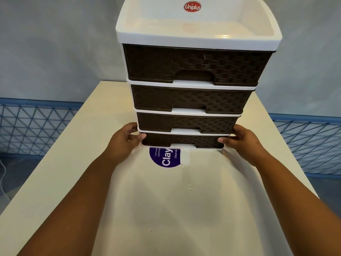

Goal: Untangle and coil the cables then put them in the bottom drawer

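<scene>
Nearest, pale cream tabletop (55,182) with round purple sticker (164,157). Beyond, left hand (122,143) and right hand (243,142) gripping corners of shut bottom dark-brown woven-plastic drawer (182,140) in tall white four-drawer plastic cabinet (195,37). No cables visible anywhere; probably stowed already, task near finished, though contents hidden.
</scene>
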Motion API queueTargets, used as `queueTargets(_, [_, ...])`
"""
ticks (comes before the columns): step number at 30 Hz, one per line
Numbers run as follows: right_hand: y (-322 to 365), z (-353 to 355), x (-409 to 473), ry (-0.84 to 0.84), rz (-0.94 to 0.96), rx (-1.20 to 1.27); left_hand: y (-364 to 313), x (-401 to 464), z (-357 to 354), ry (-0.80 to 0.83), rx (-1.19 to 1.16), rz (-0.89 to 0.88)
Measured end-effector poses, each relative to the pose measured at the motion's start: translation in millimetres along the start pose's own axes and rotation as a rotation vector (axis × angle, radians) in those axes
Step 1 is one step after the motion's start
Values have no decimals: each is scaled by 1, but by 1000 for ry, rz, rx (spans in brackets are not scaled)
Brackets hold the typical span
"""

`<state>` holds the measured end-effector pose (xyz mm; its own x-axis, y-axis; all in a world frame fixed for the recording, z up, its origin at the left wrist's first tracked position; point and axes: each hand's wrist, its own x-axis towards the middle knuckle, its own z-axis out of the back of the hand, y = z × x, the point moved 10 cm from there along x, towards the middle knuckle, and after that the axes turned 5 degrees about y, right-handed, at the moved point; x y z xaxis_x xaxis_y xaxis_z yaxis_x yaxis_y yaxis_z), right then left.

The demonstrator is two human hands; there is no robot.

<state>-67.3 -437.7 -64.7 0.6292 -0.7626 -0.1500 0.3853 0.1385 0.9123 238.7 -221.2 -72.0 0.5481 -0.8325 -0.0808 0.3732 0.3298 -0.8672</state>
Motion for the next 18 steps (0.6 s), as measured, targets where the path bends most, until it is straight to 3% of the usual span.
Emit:
queueTargets(11, [4, 0, -11, -90, -27, -13, -17, -14, -5, -34, 56, -4])
queueTargets(18, [-13, -14, -45, -237, -190, -24, -8, -47, -30, -116, 212, 52])
